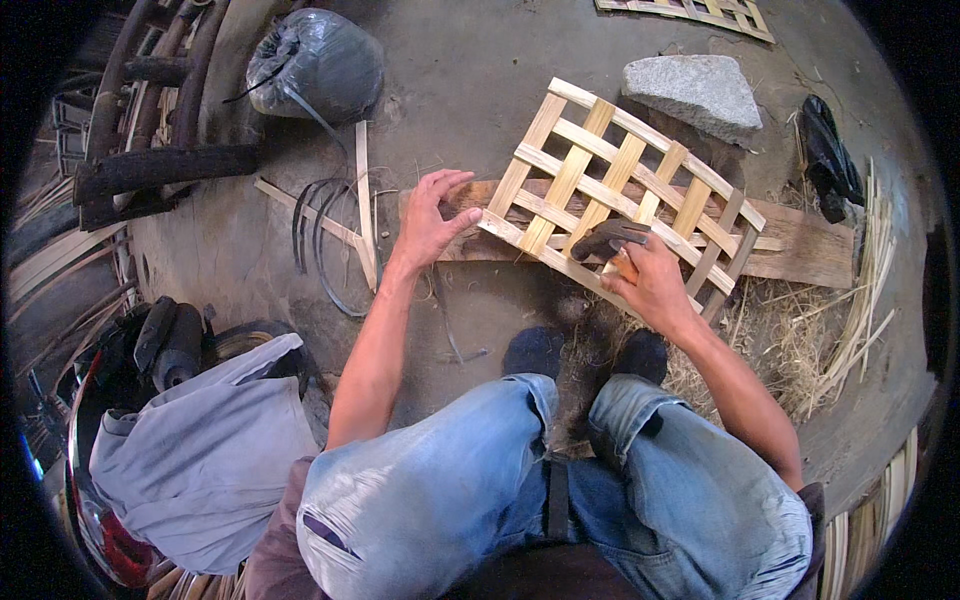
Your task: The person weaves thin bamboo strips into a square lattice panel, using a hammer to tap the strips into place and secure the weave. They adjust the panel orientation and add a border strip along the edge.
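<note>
A woven lattice panel of pale flat wooden strips lies tilted across a brown wooden board on the floor. My left hand is at the panel's left corner, fingers apart and curved, thumb tip close to the edge strip. It holds nothing; whether the thumb touches the strip I cannot tell. Over the panel's near edge, my right hand is closed round a hammer with a dark metal head. Only a bit of its orange-brown handle shows between the fingers.
A grey stone block sits beyond the panel. Loose strips and a coiled dark band lie left of it, near a full plastic bag. Thin slivers and shavings lie right. A grey cloth covers things at lower left.
</note>
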Available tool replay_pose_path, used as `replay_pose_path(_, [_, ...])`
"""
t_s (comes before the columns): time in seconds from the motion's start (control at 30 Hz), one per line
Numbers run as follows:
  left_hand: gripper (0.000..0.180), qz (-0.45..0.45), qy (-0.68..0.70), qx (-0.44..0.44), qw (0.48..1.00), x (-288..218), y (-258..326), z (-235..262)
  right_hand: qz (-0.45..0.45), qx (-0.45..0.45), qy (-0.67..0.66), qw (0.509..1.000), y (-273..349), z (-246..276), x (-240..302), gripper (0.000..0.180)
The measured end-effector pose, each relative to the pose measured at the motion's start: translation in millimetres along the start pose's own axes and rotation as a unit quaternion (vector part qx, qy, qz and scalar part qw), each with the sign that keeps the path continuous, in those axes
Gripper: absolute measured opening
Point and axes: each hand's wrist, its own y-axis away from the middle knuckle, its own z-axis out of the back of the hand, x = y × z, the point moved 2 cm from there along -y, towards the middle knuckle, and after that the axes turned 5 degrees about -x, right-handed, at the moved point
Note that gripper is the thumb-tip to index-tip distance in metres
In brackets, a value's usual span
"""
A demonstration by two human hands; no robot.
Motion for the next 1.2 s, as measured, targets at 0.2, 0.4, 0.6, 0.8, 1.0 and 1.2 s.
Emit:
replay_pose_path(0.2, [0.053,-0.047,-0.077,-0.021,0.996,-1,2,-5,0.006,-0.019,-0.020,1.000,0,-6,-4,0.042])
replay_pose_path(0.4, [0.049,-0.050,-0.080,-0.025,0.995,-4,2,-6,-0.006,-0.017,0.028,0.999,-3,-4,-4,0.034])
replay_pose_path(0.6, [0.032,-0.026,0.047,-0.091,0.994,6,16,-17,-0.131,-0.040,-0.033,0.990,-19,43,-7,0.030])
replay_pose_path(0.8, [0.025,-0.053,0.010,-0.065,0.996,-6,30,-23,-0.091,-0.152,0.086,0.980,-5,81,-32,0.031])
replay_pose_path(1.0, [0.028,0.139,0.084,0.035,0.986,-32,14,-15,-0.180,-0.223,0.094,0.953,13,99,-63,0.032])
replay_pose_path(1.2, [0.026,0.123,0.200,0.021,0.972,-72,3,20,-0.172,-0.287,0.157,0.929,27,113,-85,0.033])
